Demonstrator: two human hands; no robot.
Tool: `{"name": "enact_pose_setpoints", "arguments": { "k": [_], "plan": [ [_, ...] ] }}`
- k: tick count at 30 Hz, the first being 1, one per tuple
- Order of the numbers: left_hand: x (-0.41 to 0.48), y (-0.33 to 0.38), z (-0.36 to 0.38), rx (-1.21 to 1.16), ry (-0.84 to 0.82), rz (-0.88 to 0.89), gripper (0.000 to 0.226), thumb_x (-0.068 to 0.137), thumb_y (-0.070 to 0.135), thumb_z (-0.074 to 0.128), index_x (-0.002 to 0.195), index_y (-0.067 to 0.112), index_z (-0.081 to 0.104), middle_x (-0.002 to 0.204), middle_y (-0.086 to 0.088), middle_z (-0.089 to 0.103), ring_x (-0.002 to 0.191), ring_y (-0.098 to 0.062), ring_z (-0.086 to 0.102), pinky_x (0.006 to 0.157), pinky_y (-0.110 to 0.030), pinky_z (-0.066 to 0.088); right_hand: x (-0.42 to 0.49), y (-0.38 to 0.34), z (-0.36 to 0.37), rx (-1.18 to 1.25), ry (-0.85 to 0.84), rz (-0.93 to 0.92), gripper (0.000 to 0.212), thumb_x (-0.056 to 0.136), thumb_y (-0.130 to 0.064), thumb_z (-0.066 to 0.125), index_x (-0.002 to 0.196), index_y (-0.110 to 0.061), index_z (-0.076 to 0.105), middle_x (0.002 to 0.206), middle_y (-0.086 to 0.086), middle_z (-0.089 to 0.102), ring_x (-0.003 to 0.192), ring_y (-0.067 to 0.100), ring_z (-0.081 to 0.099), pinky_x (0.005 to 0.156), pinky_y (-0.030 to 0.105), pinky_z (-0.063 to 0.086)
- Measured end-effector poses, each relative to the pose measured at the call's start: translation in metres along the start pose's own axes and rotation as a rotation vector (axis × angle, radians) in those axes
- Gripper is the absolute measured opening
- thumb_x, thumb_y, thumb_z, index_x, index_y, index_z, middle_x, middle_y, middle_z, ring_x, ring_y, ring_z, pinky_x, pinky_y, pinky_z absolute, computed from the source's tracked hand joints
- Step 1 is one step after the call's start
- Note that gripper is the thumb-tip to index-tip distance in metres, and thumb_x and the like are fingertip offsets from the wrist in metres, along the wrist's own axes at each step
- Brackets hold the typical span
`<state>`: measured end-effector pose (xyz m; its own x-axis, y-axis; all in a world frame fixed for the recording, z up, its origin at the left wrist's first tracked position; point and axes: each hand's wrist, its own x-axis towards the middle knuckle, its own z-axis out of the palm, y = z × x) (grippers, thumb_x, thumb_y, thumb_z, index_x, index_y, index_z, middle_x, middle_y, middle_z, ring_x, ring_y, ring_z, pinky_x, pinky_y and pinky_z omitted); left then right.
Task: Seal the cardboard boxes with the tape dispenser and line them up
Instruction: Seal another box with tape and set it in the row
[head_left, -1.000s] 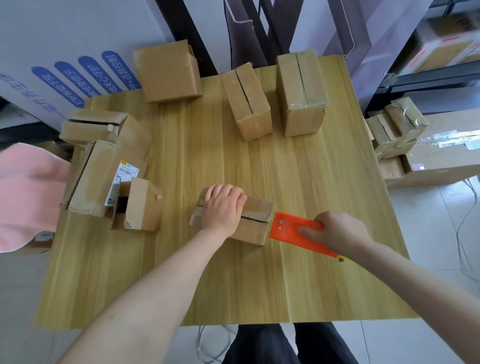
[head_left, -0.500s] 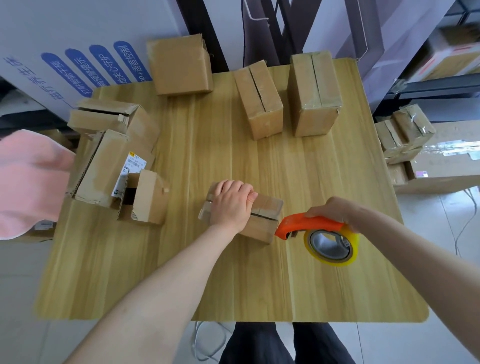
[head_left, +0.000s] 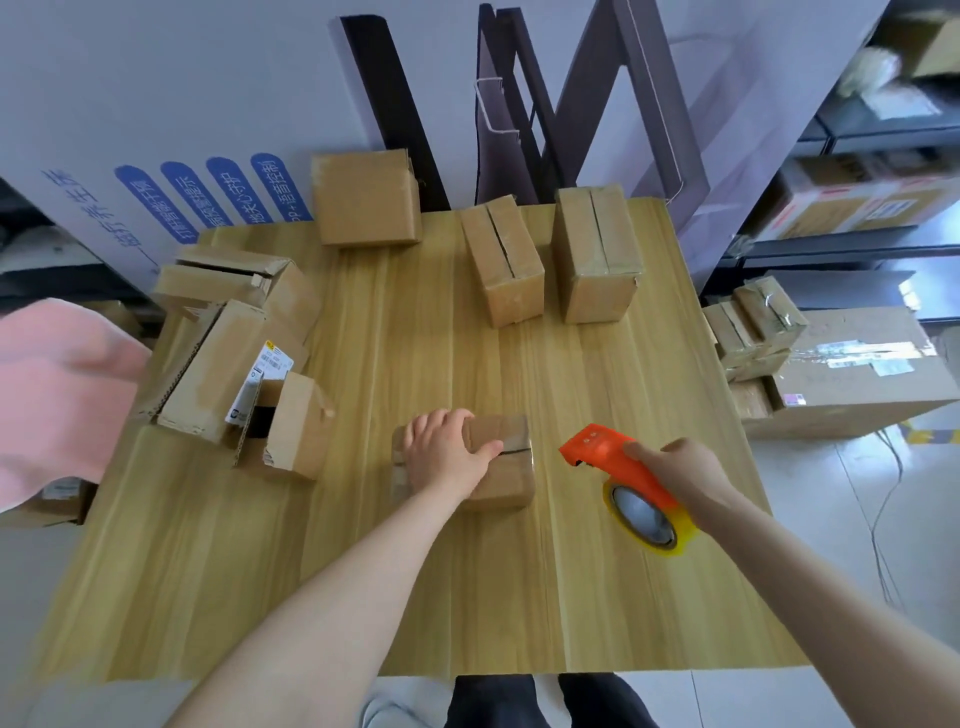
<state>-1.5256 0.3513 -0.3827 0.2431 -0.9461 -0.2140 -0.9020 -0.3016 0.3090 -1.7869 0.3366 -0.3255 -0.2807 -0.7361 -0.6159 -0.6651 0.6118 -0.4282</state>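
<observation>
We see the small brown cardboard box (head_left: 506, 470) lying near the front middle of the pale wooden table (head_left: 415, 338), flaps folded shut, with a dark seam running across its top; we cannot tell whether tape already covers that seam. The left hand (head_left: 444, 452) lies on the box's left half, fingers curled over the far edge and thumb stretched toward the seam, pinning it down. The right hand (head_left: 680, 467) is wrapped round the handle of the orange plastic tape dispenser (head_left: 605, 452), held clear of the table just right of the box and apart from it, nose toward it, with its yellow roll of tape (head_left: 649, 522) hanging below. We judge the box to be light, so it would skid on the smooth wood under the tape's pull. Its edges look stiff, while the flaps would give in the middle. The best hold is therefore downward pressure near an edge, beside the seam, leaving the seam free. The dispenser is rigid and best kept by its handle. Three taller brown boxes (head_left: 501, 260) stand along the far edge, and open-flapped cartons (head_left: 218, 364) are heaped at the left.
</observation>
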Motion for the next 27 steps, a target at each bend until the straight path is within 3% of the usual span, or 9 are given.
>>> {"name": "enact_pose_setpoints", "arguments": {
  "k": [3,6,8,10,13,16,19,22,27],
  "plan": [
    [-0.026,0.012,0.002,-0.078,0.066,-0.272,0.063,0.075,0.070,0.057,0.123,0.029,0.056,0.124,0.007,0.058,0.122,-0.019,0.045,0.108,-0.037,0.025,-0.014,0.008,-0.013,0.232,0.075,-0.103,0.052,0.084,-0.046,0.065,0.080,0.006,0.067,0.072,0.019,0.067,0.062,0.025,0.056,0.060,0.032,0.042],
    [-0.051,0.019,0.003,-0.234,0.102,-0.516,0.065,0.073,0.074,0.055,0.119,0.027,0.057,0.120,0.005,0.061,0.117,-0.019,0.050,0.103,-0.041,0.029,-0.033,-0.001,-0.023,0.381,0.089,-0.244,0.047,0.087,-0.039,0.065,0.077,0.007,0.067,0.062,0.013,0.061,0.056,0.021,0.053,0.054,0.030,0.039],
    [-0.061,0.020,0.002,-0.307,0.070,-0.601,0.062,0.075,0.070,0.057,0.119,0.027,0.056,0.118,0.003,0.060,0.115,-0.021,0.051,0.102,-0.043,0.031,-0.047,-0.011,-0.031,0.425,0.082,-0.344,0.042,0.090,-0.033,0.063,0.072,0.005,0.066,0.053,0.010,0.057,0.048,0.021,0.051,0.045,0.027,0.038],
    [-0.061,0.023,-0.004,-0.408,0.073,-0.609,0.053,0.078,0.053,0.064,0.122,0.025,0.055,0.122,0.001,0.058,0.118,-0.023,0.050,0.101,-0.043,0.033,-0.060,-0.020,-0.040,0.463,0.058,-0.428,0.036,0.092,-0.029,0.062,0.071,0.001,0.067,0.049,0.011,0.055,0.041,0.020,0.051,0.036,0.025,0.040],
    [-0.048,0.039,-0.038,-0.746,0.115,-0.483,0.039,0.087,0.024,0.062,0.125,0.018,0.056,0.125,-0.001,0.060,0.113,-0.018,0.055,0.089,-0.029,0.042,-0.077,-0.034,-0.052,0.533,0.004,-0.533,0.030,0.092,-0.027,0.062,0.077,-0.001,0.069,0.060,0.028,0.061,0.044,0.031,0.056,0.038,0.037,0.050],
    [-0.037,0.060,-0.101,-0.991,0.063,-0.224,0.024,0.093,0.023,0.052,0.114,0.018,0.063,0.106,0.001,0.067,0.093,-0.009,0.060,0.072,-0.019,0.041,-0.091,-0.045,-0.064,0.565,0.002,-0.617,0.028,0.091,-0.025,0.064,0.080,0.001,0.069,0.065,0.033,0.060,0.047,0.036,0.058,0.040,0.045,0.053],
    [-0.036,0.074,-0.160,-1.117,-0.050,-0.060,0.023,0.098,0.030,0.048,0.106,0.019,0.066,0.099,0.001,0.071,0.091,-0.014,0.065,0.074,-0.024,0.046,-0.106,-0.057,-0.074,0.595,0.029,-0.692,0.024,0.090,-0.022,0.066,0.077,-0.003,0.069,0.059,0.028,0.059,0.043,0.034,0.057,0.039,0.048,0.052],
    [-0.041,0.080,-0.196,-1.129,-0.168,0.011,0.033,0.101,0.038,0.042,0.106,0.018,0.067,0.097,0.002,0.074,0.090,-0.013,0.068,0.076,-0.028,0.049,-0.117,-0.066,-0.080,0.614,0.047,-0.741,0.019,0.091,-0.015,0.061,0.075,-0.012,0.070,0.057,0.021,0.059,0.042,0.029,0.056,0.039,0.044,0.052],
    [-0.055,0.087,-0.226,-1.152,-0.192,0.115,0.038,0.102,0.037,0.040,0.107,0.014,0.070,0.096,0.001,0.075,0.085,-0.009,0.068,0.079,-0.029,0.046,-0.129,-0.081,-0.088,0.610,0.055,-0.801,0.016,0.091,-0.013,0.062,0.076,-0.016,0.070,0.049,0.005,0.059,0.038,0.020,0.056,0.037,0.036,0.050]
  ]
}}
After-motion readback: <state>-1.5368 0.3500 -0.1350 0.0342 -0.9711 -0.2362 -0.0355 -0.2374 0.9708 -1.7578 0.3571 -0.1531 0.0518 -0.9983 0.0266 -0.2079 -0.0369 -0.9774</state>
